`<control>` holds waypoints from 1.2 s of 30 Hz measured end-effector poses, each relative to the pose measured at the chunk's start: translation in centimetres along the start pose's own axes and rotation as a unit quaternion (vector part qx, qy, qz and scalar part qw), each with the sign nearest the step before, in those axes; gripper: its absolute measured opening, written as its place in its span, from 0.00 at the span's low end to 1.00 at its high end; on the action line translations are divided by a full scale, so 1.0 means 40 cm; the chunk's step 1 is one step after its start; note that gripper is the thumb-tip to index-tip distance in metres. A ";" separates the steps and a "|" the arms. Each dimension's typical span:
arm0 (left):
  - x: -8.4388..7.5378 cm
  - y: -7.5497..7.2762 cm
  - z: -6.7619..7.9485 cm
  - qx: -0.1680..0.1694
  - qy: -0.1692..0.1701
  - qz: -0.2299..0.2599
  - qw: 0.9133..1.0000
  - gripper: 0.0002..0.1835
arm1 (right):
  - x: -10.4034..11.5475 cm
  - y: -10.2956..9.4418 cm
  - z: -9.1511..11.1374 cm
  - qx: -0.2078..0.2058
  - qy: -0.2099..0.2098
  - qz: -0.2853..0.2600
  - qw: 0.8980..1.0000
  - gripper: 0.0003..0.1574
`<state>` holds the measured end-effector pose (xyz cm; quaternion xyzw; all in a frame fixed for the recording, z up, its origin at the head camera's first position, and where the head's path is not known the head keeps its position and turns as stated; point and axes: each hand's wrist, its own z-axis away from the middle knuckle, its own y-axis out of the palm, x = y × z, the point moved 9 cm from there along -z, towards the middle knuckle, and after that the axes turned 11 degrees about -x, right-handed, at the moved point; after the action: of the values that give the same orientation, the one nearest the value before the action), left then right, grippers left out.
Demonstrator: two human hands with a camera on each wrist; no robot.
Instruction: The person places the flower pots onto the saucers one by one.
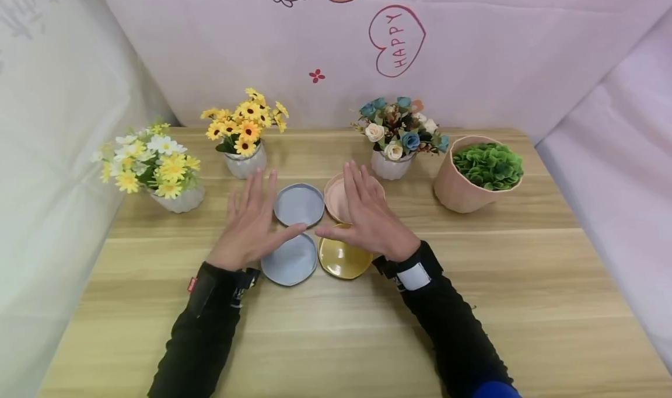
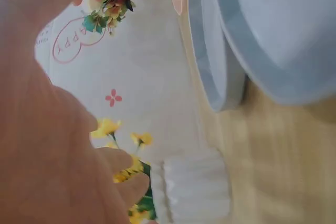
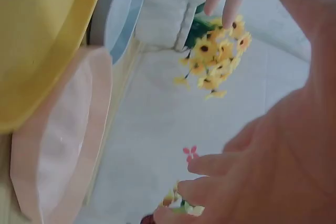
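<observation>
wood-grain table beneath all items; white printed cloth behind. toward the far side, left to right: white-and-yellow flowers in a white pot; yellow flowers in a second white pot; blue-and-cream roses in a third white pot; green foliage in a pink pot.

at mid-table, two-by-two group of shallow plates: far-left blue-grey plate, near-left blue-grey plate, pink plate at far right, yellow plate at near right. rims very close; touching or slightly apart, cannot tell.

obstruction in head view: right hand across much of the pink plate and the far edge of the yellow plate; thumb of left hand across the far rim of the near-left blue-grey plate. in left wrist view, part of the yellow flowers behind the fingers.

pose, left hand: just left of the group, spread, fingers extended toward the far side and slightly parted, thumb out to the right. pose, right hand: fingers straight and close together, pointing away, thumb out to the left. thumb tips near each other, apart. black sleeves on both forearms, angled inward; white patch at the right wrist.
</observation>
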<state>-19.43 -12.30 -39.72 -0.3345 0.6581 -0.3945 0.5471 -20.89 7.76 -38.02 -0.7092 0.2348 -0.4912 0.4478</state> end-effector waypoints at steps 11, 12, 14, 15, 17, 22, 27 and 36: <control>0.088 -0.066 0.095 -0.003 -0.078 0.157 0.985 0.65 | 0.103 0.060 0.019 0.030 -0.012 -0.197 0.980 0.87; 0.097 -0.069 0.107 0.000 -0.085 0.165 0.983 0.65 | 0.111 0.067 0.022 0.032 -0.007 -0.206 0.978 0.86; 0.117 -0.072 0.132 0.008 -0.101 0.174 0.979 0.64 | 0.126 0.081 0.026 0.030 0.005 -0.217 0.976 0.86; 0.127 -0.073 0.144 0.012 -0.107 0.176 0.979 0.63 | 0.130 0.090 0.028 0.028 0.014 -0.216 0.976 0.85; 0.149 -0.075 0.166 0.016 -0.119 0.170 0.978 0.63 | 0.136 0.109 0.030 0.026 0.032 -0.212 0.976 0.85; 0.213 -0.084 0.204 0.018 -0.154 0.143 0.978 0.61 | 0.152 0.152 0.042 0.036 0.068 -0.194 0.978 0.85; 0.288 -0.094 0.216 0.019 -0.205 0.132 0.970 0.67 | 0.164 0.194 0.060 0.063 0.099 -0.162 0.980 0.89; 0.419 -0.140 0.150 -0.088 -0.269 0.208 0.936 0.73 | 0.181 0.213 0.081 0.023 0.073 -0.072 0.994 0.92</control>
<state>-16.46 -30.42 -42.96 -0.3311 0.5730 -0.1074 0.7419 -14.11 -0.69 -42.26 -0.6757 0.2041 -0.5782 0.4093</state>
